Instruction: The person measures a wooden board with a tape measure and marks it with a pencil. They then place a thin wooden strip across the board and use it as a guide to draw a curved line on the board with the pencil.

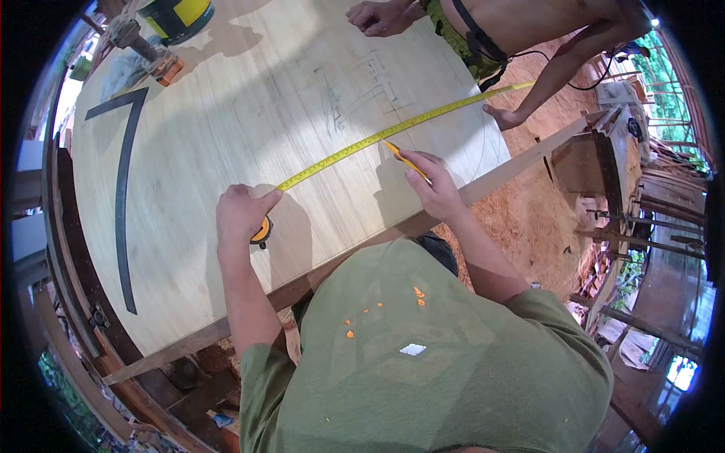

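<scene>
In the head view, a yellow tape measure [343, 154] stretches across a pale plywood sheet [196, 158], from my left hand out past the right edge. My left hand [243, 214] is closed around its case [262, 231], the thumb on the blade where it comes out. My right hand [433, 186] grips a yellow pencil [408, 161], its tip close to the lower edge of the blade. Pencil lines and writing [362, 94] mark the sheet beyond the blade.
Another person's hand [504, 117] rests at the sheet's right edge beside the tape; their other hand [380, 16] is at the far edge. A black framing square [127, 181] lies at the left. A brush-like tool [143, 49] and a can [175, 16] stand at the back left.
</scene>
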Action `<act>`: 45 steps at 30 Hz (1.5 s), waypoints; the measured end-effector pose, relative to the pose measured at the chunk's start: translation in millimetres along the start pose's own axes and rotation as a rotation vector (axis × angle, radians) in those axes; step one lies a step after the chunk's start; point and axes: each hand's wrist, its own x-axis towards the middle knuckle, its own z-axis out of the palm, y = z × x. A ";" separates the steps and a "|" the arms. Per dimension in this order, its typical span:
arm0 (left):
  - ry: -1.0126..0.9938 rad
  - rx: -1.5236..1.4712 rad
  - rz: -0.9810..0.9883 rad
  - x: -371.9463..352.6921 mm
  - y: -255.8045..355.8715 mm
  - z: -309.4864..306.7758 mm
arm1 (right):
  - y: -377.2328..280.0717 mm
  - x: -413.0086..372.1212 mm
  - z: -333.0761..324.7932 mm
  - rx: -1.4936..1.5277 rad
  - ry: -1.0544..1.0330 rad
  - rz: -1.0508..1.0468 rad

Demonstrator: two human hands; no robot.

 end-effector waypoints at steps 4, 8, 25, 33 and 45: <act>-0.055 0.021 -0.029 -0.6 2.4 -2.6 | 0.3 0.2 -0.1 0.006 0.001 -0.001; 0.017 -0.037 -0.023 2.7 -3.2 2.3 | -3.2 1.7 -1.9 0.011 -0.023 0.003; -0.027 -0.034 -0.026 0.7 -1.0 1.4 | 10.9 -1.0 -8.0 0.035 0.005 0.125; -0.030 -0.016 0.004 -3.1 8.7 -5.5 | 16.7 -0.2 -13.8 -0.005 0.159 0.060; -0.003 -0.007 0.010 7.0 -3.0 5.1 | 32.6 -2.3 -5.7 -0.025 0.286 0.047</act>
